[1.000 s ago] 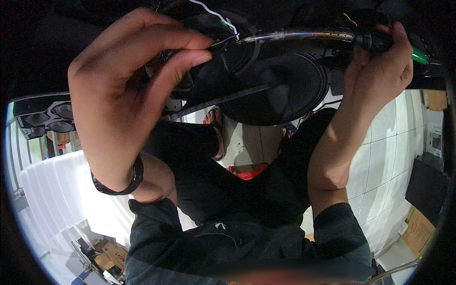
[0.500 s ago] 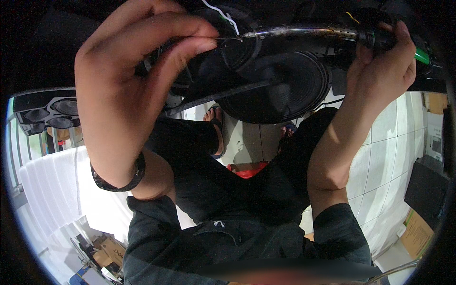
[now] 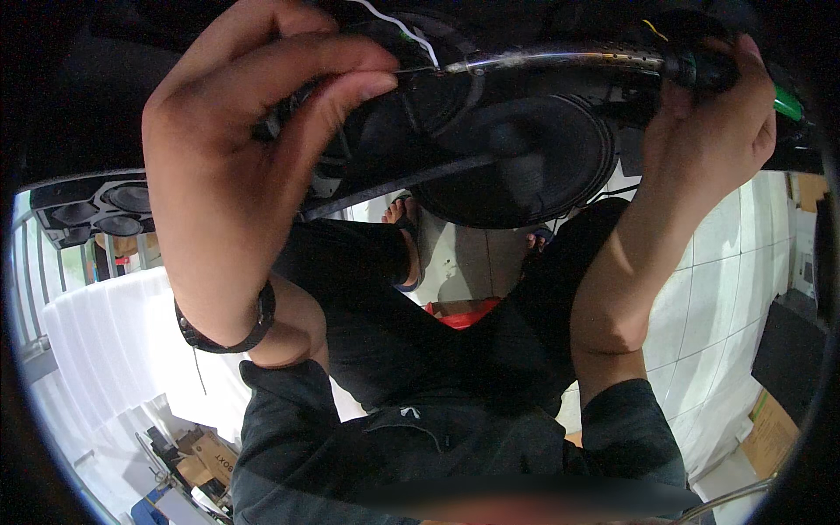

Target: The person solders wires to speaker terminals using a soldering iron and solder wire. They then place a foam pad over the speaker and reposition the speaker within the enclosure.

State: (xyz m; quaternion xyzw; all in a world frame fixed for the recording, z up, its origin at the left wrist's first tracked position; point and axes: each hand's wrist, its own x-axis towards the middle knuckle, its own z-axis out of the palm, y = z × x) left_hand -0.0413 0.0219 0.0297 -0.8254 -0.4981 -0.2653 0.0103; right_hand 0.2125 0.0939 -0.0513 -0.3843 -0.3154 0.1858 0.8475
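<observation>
My left hand (image 3: pixel 223 131) pinches a thin wire strand (image 3: pixel 415 69) between thumb and forefinger; it looks like solder, though it is too fine to be sure. In my right hand (image 3: pixel 722 131) is a soldering iron (image 3: pixel 569 59), gripped by its dark and green handle. The iron's metal barrel points left, and its tip is at the lower end of a white wire (image 3: pixel 409 33). The strand's end is close to that same spot. Whether the three touch is too small to tell.
Below my hands is a large round black speaker cone (image 3: pixel 525 171), crossed by a dark bar (image 3: pixel 411 179). A panel of small speakers (image 3: pixel 118 197) is at left. A red object (image 3: pixel 462 312) is on the tiled floor between my legs. Cardboard boxes (image 3: pixel 774 429) stand at lower right.
The whole view has shifted slightly. Both hands keep their grips, and the iron's tip stays by the white wire's end.
</observation>
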